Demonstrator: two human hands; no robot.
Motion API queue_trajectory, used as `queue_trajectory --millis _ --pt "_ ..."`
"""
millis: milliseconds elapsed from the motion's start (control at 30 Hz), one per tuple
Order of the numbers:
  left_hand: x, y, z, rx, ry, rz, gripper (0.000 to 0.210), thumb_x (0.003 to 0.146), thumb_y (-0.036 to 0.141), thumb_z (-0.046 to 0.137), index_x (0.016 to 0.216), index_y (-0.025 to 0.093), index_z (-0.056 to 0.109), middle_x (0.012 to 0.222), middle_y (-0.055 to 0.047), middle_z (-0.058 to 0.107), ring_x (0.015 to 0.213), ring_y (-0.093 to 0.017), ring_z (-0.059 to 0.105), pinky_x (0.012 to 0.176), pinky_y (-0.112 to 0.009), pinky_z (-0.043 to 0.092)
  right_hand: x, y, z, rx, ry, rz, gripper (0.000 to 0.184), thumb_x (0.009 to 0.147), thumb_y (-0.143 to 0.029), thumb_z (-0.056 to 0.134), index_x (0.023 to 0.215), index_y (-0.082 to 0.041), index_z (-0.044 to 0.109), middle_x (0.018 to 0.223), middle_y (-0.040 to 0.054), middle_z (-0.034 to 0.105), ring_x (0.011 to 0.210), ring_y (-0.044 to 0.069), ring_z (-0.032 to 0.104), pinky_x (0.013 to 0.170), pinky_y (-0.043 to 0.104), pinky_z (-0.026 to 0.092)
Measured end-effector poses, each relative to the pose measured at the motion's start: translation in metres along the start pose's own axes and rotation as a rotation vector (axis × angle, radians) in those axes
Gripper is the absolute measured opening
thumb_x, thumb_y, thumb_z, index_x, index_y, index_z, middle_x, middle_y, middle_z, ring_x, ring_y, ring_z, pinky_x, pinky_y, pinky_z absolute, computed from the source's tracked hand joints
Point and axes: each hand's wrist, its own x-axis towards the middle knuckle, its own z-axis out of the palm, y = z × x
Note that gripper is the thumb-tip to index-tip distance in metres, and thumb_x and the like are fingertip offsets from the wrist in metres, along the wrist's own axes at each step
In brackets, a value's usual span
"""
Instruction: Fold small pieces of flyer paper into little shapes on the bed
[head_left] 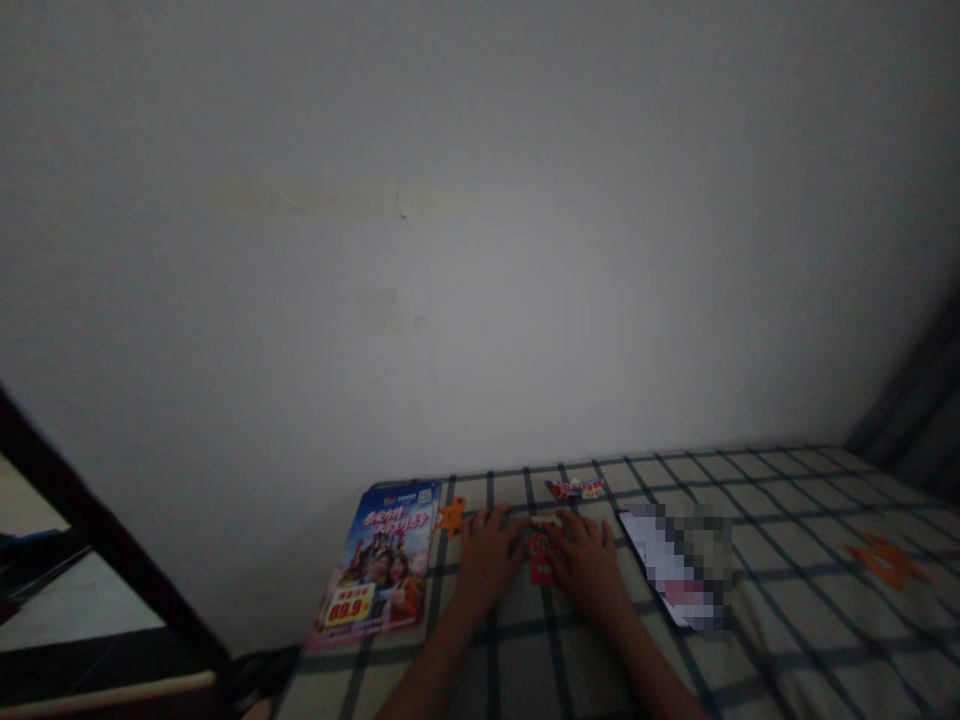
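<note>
A small red printed paper piece lies on the checked cloth between my two hands. My left hand rests palm down at its left edge, fingers spread and the tips near the paper's upper side. From the other side, my right hand lies over the paper's right edge, its fingers stretched out and apart. Part of the paper is hidden beneath the fingers. Just beyond my right hand sits a folded red, white and blue paper piece. An orange star-like paper shape is beside my left hand.
On the left lies a glossy printed flyer, perhaps a stack. A phone-like flat object, partly pixelated, is to the right. Farther right is another orange shape on the checked cloth. A pale wall rises behind; a dark bar slants at left.
</note>
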Motion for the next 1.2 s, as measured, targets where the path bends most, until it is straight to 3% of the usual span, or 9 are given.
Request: queue_trajectory --millis 467,900,1033,1100,1200 --pt "0.002 0.003 -0.004 -0.021 -0.015 -0.029 0.032 0.096 0.052 0.052 0.124 0.047 0.067 0.139 0.0 0.057 0.126 -0.031 0.045 0.108 -0.051 0.033 0.001 -0.003 -0.001 -0.036 0.014 -0.005 0.04 0.096 -0.036 0.045 0.135 -0.04 0.056 0.147 0.0036 0.053 0.13 0.031 0.047 0.113 0.065 0.024" --pt "0.004 0.007 -0.012 -0.05 -0.051 -0.049 0.042 0.087 0.067 0.058 0.124 0.048 0.066 0.139 -0.001 0.057 0.127 -0.032 0.046 0.108 -0.05 0.033 -0.001 -0.005 -0.003 -0.016 0.016 0.007 0.039 0.096 -0.037 0.048 0.134 -0.04 0.057 0.147 0.0023 0.053 0.131 0.03 0.047 0.114 0.063 0.023" --pt "0.003 0.004 -0.008 -0.042 -0.035 -0.034 0.041 0.088 0.065 0.059 0.125 0.048 0.066 0.139 -0.001 0.056 0.127 -0.031 0.045 0.108 -0.05 0.032 0.002 0.008 0.006 0.123 0.064 0.017 0.035 0.096 -0.04 0.049 0.129 -0.038 0.062 0.144 0.0028 0.055 0.131 0.029 0.048 0.115 0.059 0.027" --pt "0.003 0.003 -0.005 -0.046 -0.026 -0.025 0.041 0.088 0.065 0.058 0.125 0.048 0.065 0.139 -0.001 0.056 0.127 -0.031 0.045 0.107 -0.05 0.032 0.005 0.019 0.011 0.257 0.124 0.024 0.035 0.098 -0.036 0.044 0.125 -0.032 0.066 0.139 0.0057 0.059 0.128 0.026 0.051 0.113 0.051 0.035" --pt "0.003 0.002 -0.003 -0.053 -0.033 -0.03 0.043 0.086 0.067 0.06 0.125 0.048 0.065 0.14 0.0 0.055 0.128 -0.032 0.044 0.108 -0.05 0.032 0.008 0.032 0.016 0.439 0.205 0.054 0.034 0.097 -0.037 0.045 0.105 -0.024 0.075 0.129 0.0104 0.064 0.123 0.025 0.056 0.106 0.043 0.045"
